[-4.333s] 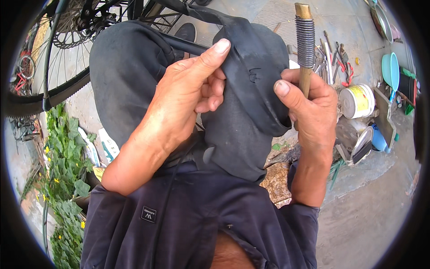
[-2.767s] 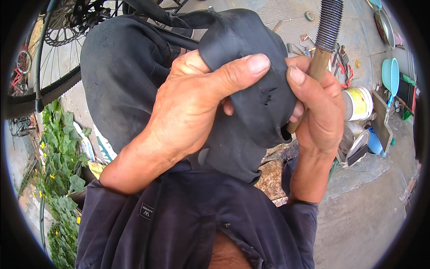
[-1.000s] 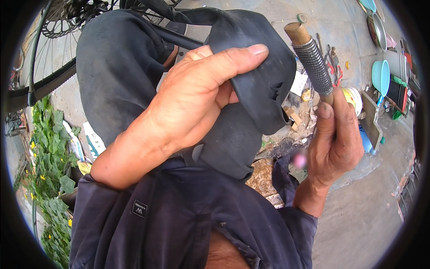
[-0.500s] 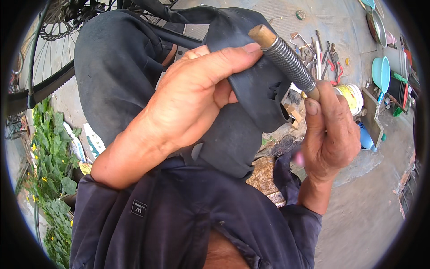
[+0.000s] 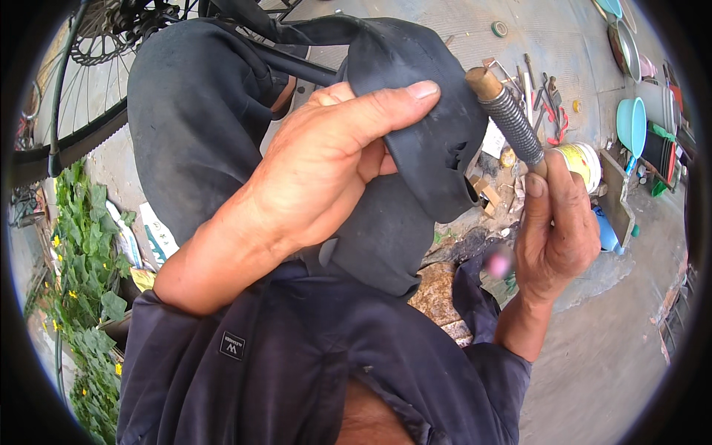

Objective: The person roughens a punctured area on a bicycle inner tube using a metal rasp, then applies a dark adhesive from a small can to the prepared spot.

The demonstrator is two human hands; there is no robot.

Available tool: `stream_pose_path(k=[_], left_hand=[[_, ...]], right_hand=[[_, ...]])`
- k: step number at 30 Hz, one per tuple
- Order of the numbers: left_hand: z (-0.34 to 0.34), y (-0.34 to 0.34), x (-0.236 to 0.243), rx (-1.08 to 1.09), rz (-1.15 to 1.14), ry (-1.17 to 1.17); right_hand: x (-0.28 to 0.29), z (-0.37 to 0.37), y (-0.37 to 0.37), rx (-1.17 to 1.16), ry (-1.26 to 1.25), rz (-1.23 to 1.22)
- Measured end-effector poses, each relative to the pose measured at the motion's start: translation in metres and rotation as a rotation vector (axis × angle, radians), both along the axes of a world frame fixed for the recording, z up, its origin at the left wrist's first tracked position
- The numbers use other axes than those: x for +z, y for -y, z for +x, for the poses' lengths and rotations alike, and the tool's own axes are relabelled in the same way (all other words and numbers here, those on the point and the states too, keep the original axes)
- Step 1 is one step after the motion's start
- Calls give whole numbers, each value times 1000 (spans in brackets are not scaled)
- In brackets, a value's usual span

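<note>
Viewed from my remote position, I record the following. The black inner tube (image 5: 404,55) is draped over the knee of the right trouser leg (image 5: 382,233), and its folded lower end hangs by that leg's outer edge. I note a small jagged tear (image 5: 455,156) in the rubber, close to that folded end.

The left hand (image 5: 311,170) grips the tube along its inner edge: the thumb lies flat on top, extended, and the other fingers are curled, partly hidden, at the underside. The right hand (image 5: 556,237) has its thumb and fingers closed on the lower end of a wooden rod (image 5: 486,83) fitted with a dark ribbed coil (image 5: 517,126). The rod slants up and leftward, its bare tip just beside the tube's outer edge; I cannot tell whether the two touch.

On the ground (image 5: 593,356), beyond the leg's outer edge, I find assorted hand tools (image 5: 550,100), a tape roll (image 5: 499,29), a white bucket (image 5: 582,165) on its side and a turquoise basin (image 5: 631,127). On the opposite side I list a bicycle wheel (image 5: 93,143) and, nearer the body, leafy plants (image 5: 81,259) bearing yellow flowers.
</note>
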State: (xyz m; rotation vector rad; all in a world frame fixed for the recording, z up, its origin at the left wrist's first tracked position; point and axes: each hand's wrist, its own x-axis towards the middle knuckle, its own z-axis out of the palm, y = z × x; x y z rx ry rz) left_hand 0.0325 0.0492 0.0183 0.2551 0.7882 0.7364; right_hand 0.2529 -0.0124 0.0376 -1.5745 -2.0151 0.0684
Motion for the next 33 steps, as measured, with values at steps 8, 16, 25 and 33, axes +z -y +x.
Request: stream_pose_path(k=[8, 16, 25, 33], left_hand=[[-12, 0, -11, -53, 75, 141], [-7, 1, -6, -4, 26, 123], [-20, 0, -5, 2, -7, 161], [-21, 2, -5, -8, 24, 42]], right_hand=[[0, -5, 2, 24, -30, -19], [1, -10, -5, 64, -37, -20], [-14, 1, 18, -234, -352, -133], [-27, -14, 23, -255, -684, -289]])
